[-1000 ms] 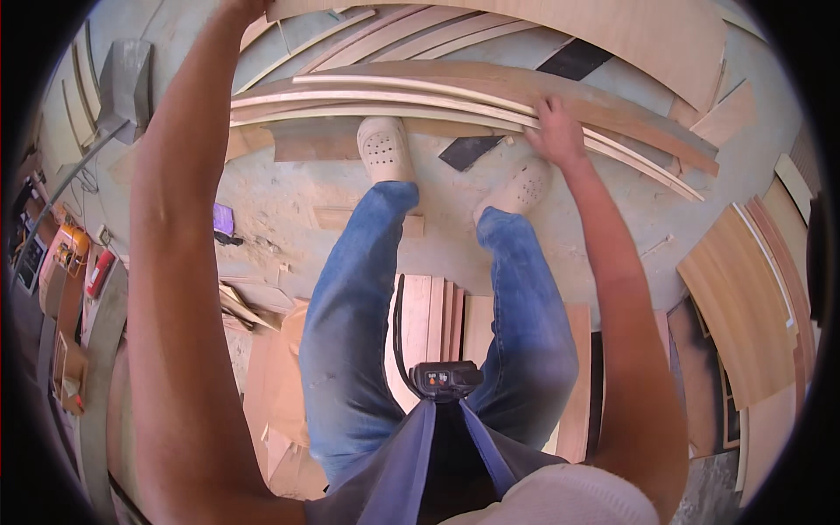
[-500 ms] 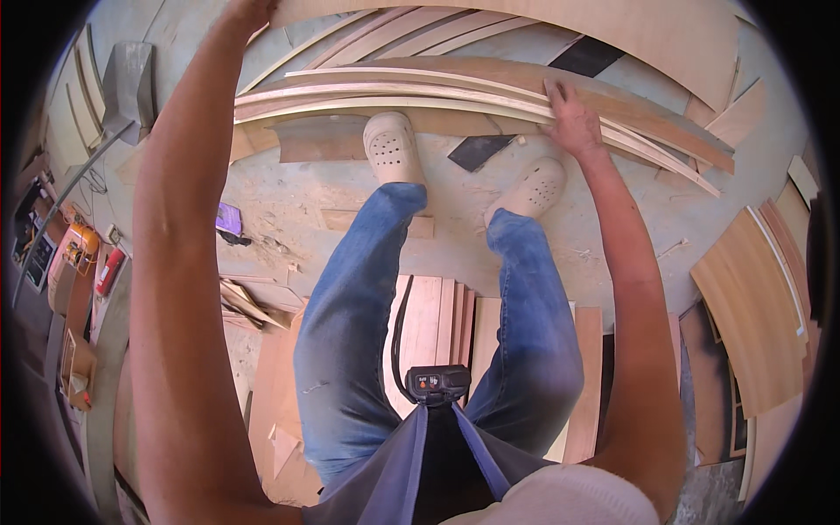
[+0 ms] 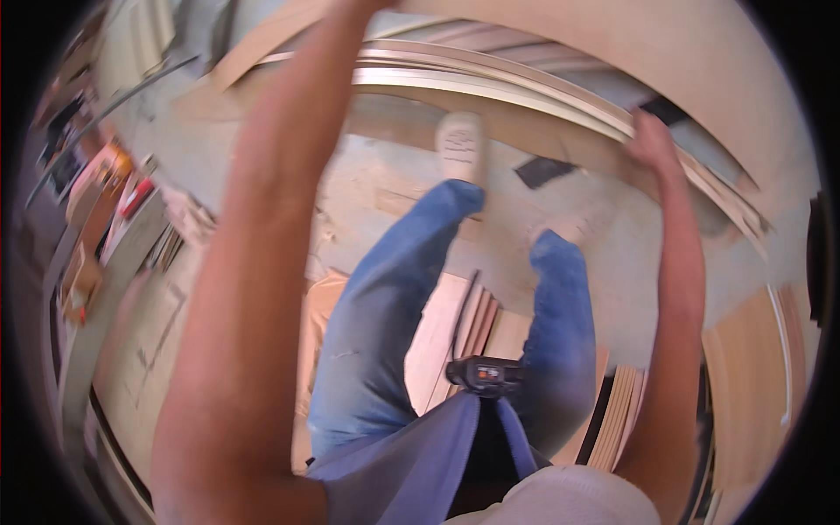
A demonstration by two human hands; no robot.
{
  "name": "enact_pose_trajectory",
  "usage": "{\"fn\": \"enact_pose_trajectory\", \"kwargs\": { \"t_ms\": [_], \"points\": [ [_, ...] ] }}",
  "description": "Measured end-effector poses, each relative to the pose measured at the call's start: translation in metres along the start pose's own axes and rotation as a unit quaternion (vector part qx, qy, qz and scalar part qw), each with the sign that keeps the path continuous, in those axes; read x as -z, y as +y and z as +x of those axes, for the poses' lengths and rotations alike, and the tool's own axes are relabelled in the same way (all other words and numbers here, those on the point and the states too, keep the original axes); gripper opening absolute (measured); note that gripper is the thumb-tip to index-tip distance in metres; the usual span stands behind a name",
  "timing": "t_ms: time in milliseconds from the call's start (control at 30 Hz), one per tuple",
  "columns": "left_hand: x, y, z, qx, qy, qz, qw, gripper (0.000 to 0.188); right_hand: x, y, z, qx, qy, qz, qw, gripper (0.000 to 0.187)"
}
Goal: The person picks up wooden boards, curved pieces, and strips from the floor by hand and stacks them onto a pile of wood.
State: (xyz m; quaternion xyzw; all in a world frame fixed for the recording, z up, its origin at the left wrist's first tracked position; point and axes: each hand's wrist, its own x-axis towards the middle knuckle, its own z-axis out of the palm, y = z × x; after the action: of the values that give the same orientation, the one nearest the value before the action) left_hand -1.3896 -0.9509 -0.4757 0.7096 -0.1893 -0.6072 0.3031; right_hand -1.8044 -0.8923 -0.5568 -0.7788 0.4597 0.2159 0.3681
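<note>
From the head camera, your right hand [image 3: 654, 144] is clamped on the long wooden strips [image 3: 490, 80], thumb at their near edge and fingers over the far one, though motion blurs the grip. Your left hand [image 3: 372, 3] is mostly cut off by the top of the view, so I cannot tell whether it is apart or closed; it is nearest the left end of a large pale sheet [image 3: 639, 44].

The strips lie across the far part of the floor [image 3: 630, 280], beyond your left shoe [image 3: 461, 150] and right shoe [image 3: 573, 223]. Your left forearm [image 3: 262, 219] covers part of their left stretch. The pale sheet spreads above and beyond them, crowding the far side. A dark flat piece [image 3: 544, 171] lies on the floor between your shoes and the strips.

Nearer you, a stack of boards [image 3: 431, 341] sits between your knees, with a black device [image 3: 486, 374] in front of your waist. On the floor's right side stands a wood-coloured panel [image 3: 744, 376] with a white strip [image 3: 779, 346] beside it. To the left are a red object [image 3: 136, 198], an orange item [image 3: 115, 163] and a thin rod [image 3: 131, 89], all blurred.
</note>
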Motion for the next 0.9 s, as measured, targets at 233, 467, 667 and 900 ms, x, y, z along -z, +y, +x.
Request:
{"fn": "enact_pose_trajectory", "kwargs": {
  "t_ms": [233,467,667,900],
  "points": [
    [-0.017,0.008,-0.082,-0.011,0.006,-0.010,1.000,0.056,0.041,-0.032,-0.075,-0.024,-0.097,0.024,0.995,0.043],
    [-0.030,0.065,-0.209,-0.042,0.075,0.007,0.996,0.041,0.115,-0.113,-0.237,-0.052,-0.159,0.036,0.985,0.047],
    [0.009,0.103,-0.341,-0.015,0.120,-0.007,0.993,0.037,0.172,-0.115,-0.381,-0.104,-0.155,-0.001,0.982,0.046],
    [0.107,0.122,-0.574,-0.028,0.277,-0.005,0.961,0.034,0.249,-0.098,-0.509,-0.106,-0.087,-0.063,0.989,0.044]
  ]
}}
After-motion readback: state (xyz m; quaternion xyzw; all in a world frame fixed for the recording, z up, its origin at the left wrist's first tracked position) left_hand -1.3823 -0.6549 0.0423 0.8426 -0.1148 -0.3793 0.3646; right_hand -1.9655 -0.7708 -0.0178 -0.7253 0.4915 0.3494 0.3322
